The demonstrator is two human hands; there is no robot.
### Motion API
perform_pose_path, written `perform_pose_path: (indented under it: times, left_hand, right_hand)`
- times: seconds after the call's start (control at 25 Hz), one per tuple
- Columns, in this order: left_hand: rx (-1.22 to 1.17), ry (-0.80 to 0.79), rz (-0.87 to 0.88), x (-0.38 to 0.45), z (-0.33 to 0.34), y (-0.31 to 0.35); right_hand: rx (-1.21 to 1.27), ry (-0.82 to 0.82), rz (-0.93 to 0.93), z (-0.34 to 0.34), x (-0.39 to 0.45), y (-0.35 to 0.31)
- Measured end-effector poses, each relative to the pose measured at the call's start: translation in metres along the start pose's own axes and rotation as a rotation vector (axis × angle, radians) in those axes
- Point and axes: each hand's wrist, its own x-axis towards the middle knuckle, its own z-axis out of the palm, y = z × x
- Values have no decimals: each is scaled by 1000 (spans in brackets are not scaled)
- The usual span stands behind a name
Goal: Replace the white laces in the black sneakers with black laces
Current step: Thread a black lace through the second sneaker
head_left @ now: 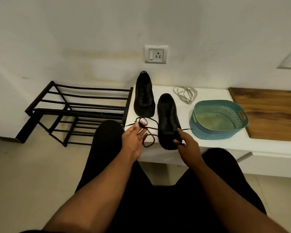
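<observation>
White laces lie coiled on the bench in the upper middle of the frame, already out of both sneakers. Far sneaker looks laced in black, though that is hard to confirm. Near sneaker is mid-lacing: the left hand pinches a loop of black lace, and the right hand clamps the other end at the shoe's lower eyelets. Most eyelets on this shoe seem left to thread.

Bare desk lies open in front of the teal basket. Between the two sneakers only a narrow gap remains, and looped black lace crosses the near-left corner.
</observation>
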Motion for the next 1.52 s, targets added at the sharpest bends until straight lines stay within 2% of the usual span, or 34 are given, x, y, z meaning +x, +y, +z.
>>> perform_pose_path:
  times: [0.08, 0.2, 0.36, 0.44, 0.52, 0.6, 0.64, 0.72, 0.76, 0.8, 0.88, 0.92, 0.96, 1.0, 1.04, 1.08, 1.12, 1.16, 1.2, 1.24, 1.28, 1.36, 1.44, 1.52]
  left_hand:
    - [-114, 58, 23, 6, -2, 5]
    - [-116, 98, 95, 12, 1, 12]
    - [107, 214, 300, 23, -1, 25]
    - [224, 253, 419, 28, 5, 34]
    - [220, 281, 476, 29, 13, 41]
    - [220, 255, 532, 30, 16, 44]
    - [292, 227, 585, 30, 16, 44]
    - [452, 201, 705, 32, 12, 48]
    - [433, 225, 739, 37, 9, 54]
    - [342, 278, 722, 40, 6, 63]
    - [68, 354, 535, 46, -1, 81]
    - [-56, 313, 414, 49, -4, 85]
    - [-85, 241, 297, 48, -3, 87]
    - [24, 182, 209, 44, 1, 86]
    - [268, 137, 186, 39, 5, 84]
    - [585, 123, 225, 36, 8, 78]
    - [925, 174, 293, 33, 9, 73]
    - [1182, 261, 378, 31, 10, 64]
    - [1311, 290, 474, 25, 13, 56]
    - [1309, 214, 536, 23, 15, 45]
    - [1225, 58, 522, 20, 18, 33]
    - [1109, -214, 348, 16, 24, 5]
    - [1118, -290, 260, 17, 26, -18]
    - [1111, -284, 221, 20, 28, -31]
  right_hand:
    - [3, 33, -7, -4, -4, 3]
    - [46, 21, 25, -9, -3, 4]
    - [44, 8, -29, -7, -4, 6]
    - [32, 74, -36, -6, -2, 4]
    - [119, 153, 8, -7, 0, 2]
    - [258, 197, 74, -8, 1, 2]
    - [303, 221, 101, -9, 2, 4]
    - [309, 270, 150, -15, 4, 8]
    - [289, 288, 174, -18, 5, 10]
    - [263, 294, 190, -20, 6, 11]
    - [217, 260, 201, -20, 7, 13]
    - [199, 228, 189, -17, 7, 13]
    - [182, 192, 172, -14, 7, 14]
    - [158, 160, 150, -10, 7, 14]
    - [147, 138, 129, -7, 7, 12]
    - [153, 131, 120, -5, 8, 9]
    - [181, 135, 125, -4, 9, 6]
    - [240, 152, 144, -4, 8, 3]
    - [344, 179, 159, -4, 6, 0]
    - [486, 202, 174, -5, 5, -4]
    - [611, 215, 186, -6, 7, -6]
    - [721, 210, 182, -6, 9, -10]
    - [829, 190, 221, -5, 14, -11]
    - [940, 182, 299, -4, 21, -10]
